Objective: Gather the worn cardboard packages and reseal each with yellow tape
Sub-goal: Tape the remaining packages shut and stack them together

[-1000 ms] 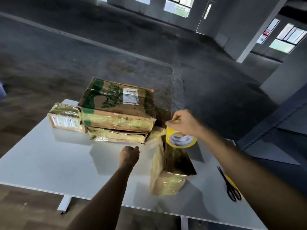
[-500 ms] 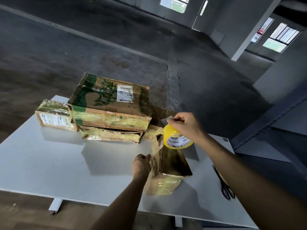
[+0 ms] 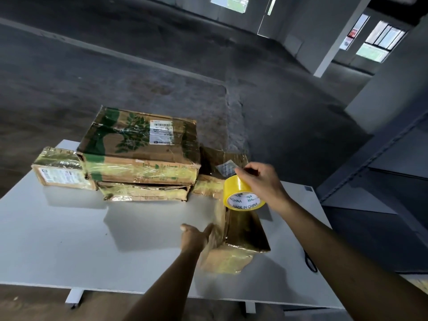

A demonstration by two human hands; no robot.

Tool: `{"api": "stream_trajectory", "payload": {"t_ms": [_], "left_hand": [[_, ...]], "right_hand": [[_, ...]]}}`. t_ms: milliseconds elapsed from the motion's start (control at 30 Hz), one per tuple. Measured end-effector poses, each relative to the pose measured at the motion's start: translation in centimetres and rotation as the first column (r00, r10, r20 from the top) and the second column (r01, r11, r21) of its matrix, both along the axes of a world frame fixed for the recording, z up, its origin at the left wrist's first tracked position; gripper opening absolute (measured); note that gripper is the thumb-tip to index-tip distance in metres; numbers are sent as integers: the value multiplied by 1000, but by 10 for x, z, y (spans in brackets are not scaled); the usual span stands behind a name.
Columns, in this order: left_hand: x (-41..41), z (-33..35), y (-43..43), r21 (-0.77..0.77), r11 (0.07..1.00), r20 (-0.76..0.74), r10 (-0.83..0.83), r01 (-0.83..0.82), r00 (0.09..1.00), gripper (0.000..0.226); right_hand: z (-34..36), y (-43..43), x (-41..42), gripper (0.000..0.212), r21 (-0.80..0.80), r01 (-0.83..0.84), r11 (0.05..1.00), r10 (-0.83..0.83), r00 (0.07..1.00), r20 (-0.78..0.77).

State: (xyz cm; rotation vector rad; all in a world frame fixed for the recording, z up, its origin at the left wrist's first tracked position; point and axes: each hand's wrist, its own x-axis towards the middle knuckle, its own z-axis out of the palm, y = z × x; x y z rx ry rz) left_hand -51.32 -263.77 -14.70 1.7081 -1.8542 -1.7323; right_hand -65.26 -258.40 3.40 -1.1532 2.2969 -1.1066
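A small worn cardboard package (image 3: 240,246), shiny with yellow tape, stands on the white table (image 3: 69,239) near its front right. My left hand (image 3: 196,235) presses flat against its left side, fingers apart. My right hand (image 3: 259,181) grips a yellow tape roll (image 3: 240,195) just above the package's far end. Behind, a big package with a green tree print (image 3: 141,147) lies on a flatter taped package (image 3: 143,192). A small labelled package (image 3: 62,170) sits to their left, and another taped package (image 3: 220,158) lies behind the roll.
Black scissors (image 3: 310,262) lie at the table's right edge, mostly hidden by my right forearm. Something yellow (image 3: 419,282) shows at the far right. Dark concrete floor surrounds the table, with a grey shelf frame (image 3: 370,158) to the right.
My left hand moved right from the table top and opened flat against the package's side. My right hand tilted the tape roll and shifted it slightly over the package's far end.
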Motion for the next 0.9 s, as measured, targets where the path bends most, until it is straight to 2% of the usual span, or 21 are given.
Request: {"api": "stream_trajectory", "payload": {"t_ms": [33, 100, 167, 267, 400, 500, 567, 667, 800, 900], "left_hand": [[2, 1, 0, 2, 1000, 1, 21, -21, 1000, 76], [1, 6, -5, -31, 996, -67, 78, -80, 995, 52], [-5, 21, -11, -102, 991, -169, 65, -83, 983, 38], [-12, 50, -17, -248, 969, -321, -75, -8, 944, 32], [-14, 66, -17, -357, 919, -360, -299, 166, 884, 33], [-18, 71, -14, -336, 887, -229, -404, 318, 885, 59], [-25, 79, -11, -365, 860, -116, -423, 357, 899, 66], [-40, 84, -9, -446, 812, 35, -404, 376, 914, 58], [-51, 84, -8, -538, 752, 74, -408, 381, 910, 45], [-56, 87, -9, -584, 677, 193, -421, 449, 886, 37]], "right_hand": [[1, 0, -1, 30, 1, 3, 1000, -3, 1000, -7], [2, 0, -2, 27, 10, -5, 1000, 6, 1000, -31], [2, 0, -4, 25, 25, -4, 1000, 5, 999, -53], [2, -1, -6, 27, 13, 28, 1000, -28, 998, -56], [5, -1, -7, 25, 28, 51, 998, -48, 995, -85], [6, -3, -9, 24, 45, 60, 997, -55, 993, -105], [5, -5, -12, 25, 49, 60, 997, -53, 991, -120], [6, -6, -13, 27, 18, 44, 999, -42, 995, -86], [6, -1, -17, 26, 7, 12, 1000, -12, 998, -57], [7, 7, -26, 21, 44, 7, 999, -4, 998, -57]]}}
